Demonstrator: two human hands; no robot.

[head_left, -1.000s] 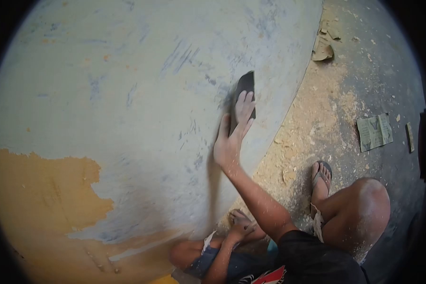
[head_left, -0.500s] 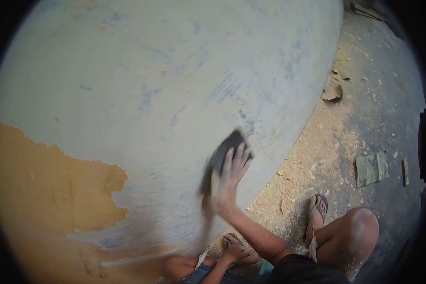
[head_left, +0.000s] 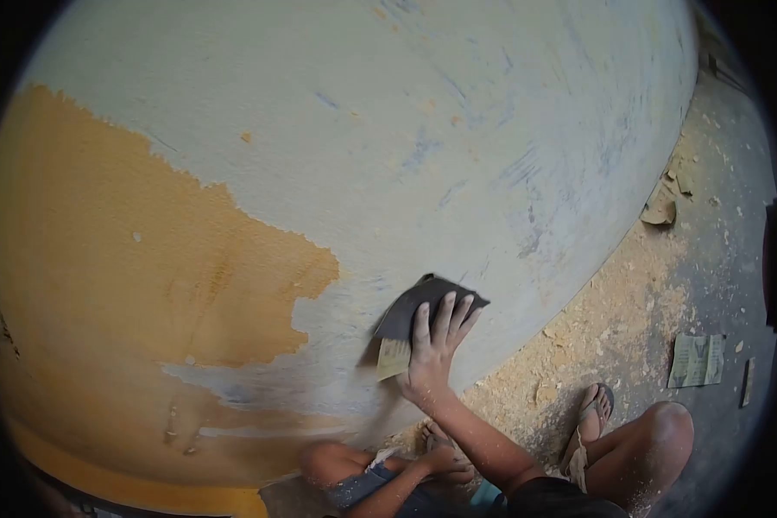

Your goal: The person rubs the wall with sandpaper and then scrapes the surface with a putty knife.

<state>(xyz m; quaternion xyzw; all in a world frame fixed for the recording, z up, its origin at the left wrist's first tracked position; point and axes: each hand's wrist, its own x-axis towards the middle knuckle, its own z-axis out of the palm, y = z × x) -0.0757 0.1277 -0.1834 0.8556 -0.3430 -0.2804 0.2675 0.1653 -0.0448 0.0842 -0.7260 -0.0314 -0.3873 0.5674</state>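
Note:
My right hand (head_left: 440,332) lies over a dark sheet of sandpaper (head_left: 399,312), pressing it to a large, curved, pale green-grey surface (head_left: 354,190). Its fingers are spread on the sheet, and a yellowish printed backing (head_left: 394,358) shows at the lower left corner. Left of the sheet is a ragged orange patch (head_left: 190,250) on the same surface. Blue scuffs mark the pale area. Low in the view, my left hand (head_left: 447,459) rests by my foot, its fingers lying loosely with nothing visible in them.
Pale dust and flakes (head_left: 613,302) cover the floor along the surface's right edge. A folded greenish sheet (head_left: 696,361), a small narrow strip (head_left: 748,382) and a curled scrap (head_left: 659,211) lie on the floor. My knee (head_left: 667,427) is at the lower right.
The view has shifted, bringing more of the orange patch into sight. Against the surface, my right hand and the sandpaper have moved left, closer to the patch. My left hand stays by my foot.

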